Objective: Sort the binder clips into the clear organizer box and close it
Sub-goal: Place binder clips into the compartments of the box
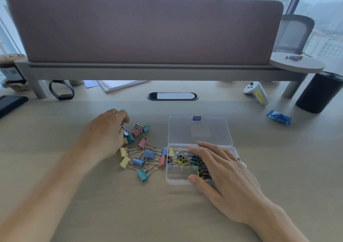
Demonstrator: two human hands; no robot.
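Divider panel (144, 28): mauve, twelve o'clock, far.
Cable grommet (172, 96): black oval, twelve o'clock, nearer.
Papers (120, 85): ten o'clock.
Wristband (62, 91): black, nine o'clock.
Controller (257, 93): white, yellow label, three o'clock.
Blue packet (278, 117): three o'clock, near black cylinder (320, 92).

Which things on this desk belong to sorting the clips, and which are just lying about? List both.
Job in hand: loose binder clips; clear organizer box; open lid; left hand at the pile; right hand resting flat on the box.

Lying about: white controller; blue packet; black wristband; papers; dark phone; black cylinder.
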